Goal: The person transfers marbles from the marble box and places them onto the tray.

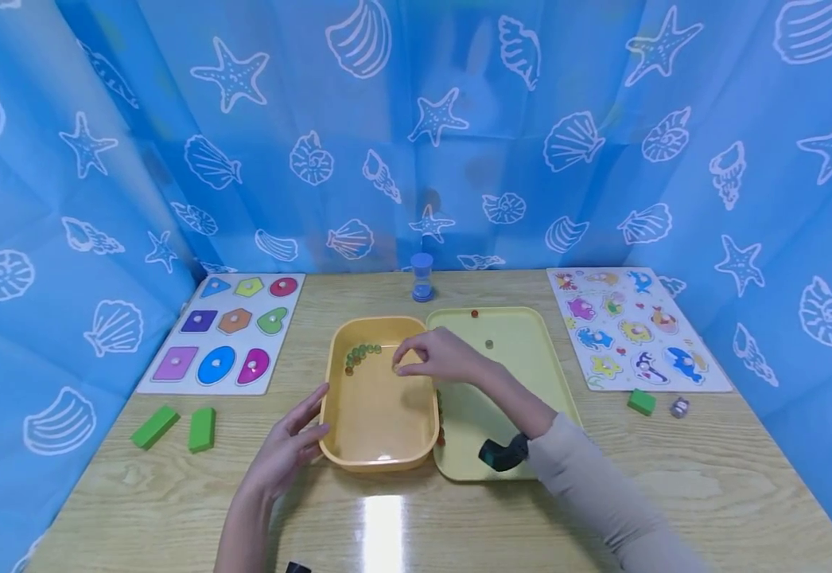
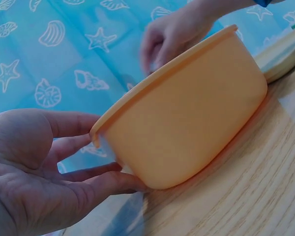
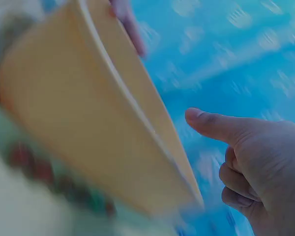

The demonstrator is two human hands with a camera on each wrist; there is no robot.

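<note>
In the head view, my left hand (image 1: pixel 290 442) is at the left side of an orange plastic tub (image 1: pixel 380 461). Its fingers and thumb, fairly straight, rest against the tub's rim and outer wall, as the left wrist view also shows. My right hand (image 1: pixel 445 356) reaches over the tub's right part, fingertips together at a small pale bead (image 1: pixel 397 369), mostly covered by them. Inside the tub, several green beads (image 1: pixel 362 351) and a few brownish ones form a curved row near the back left. The right wrist view shows the thumb (image 3: pixel 211 123) extended and other fingers curled.
A pale yellow tray (image 1: pixel 559 382) adjoins the tub, with a red bead (image 1: pixel 475 313), a greenish bead (image 1: pixel 489 344) and more along its left edge. Puzzle boards (image 1: pixel 226 382) (image 1: pixel 588 294) lie on both sides. Green blocks (image 1: pixel 202 430) and a blue hourglass (image 1: pixel 421 278) stand around.
</note>
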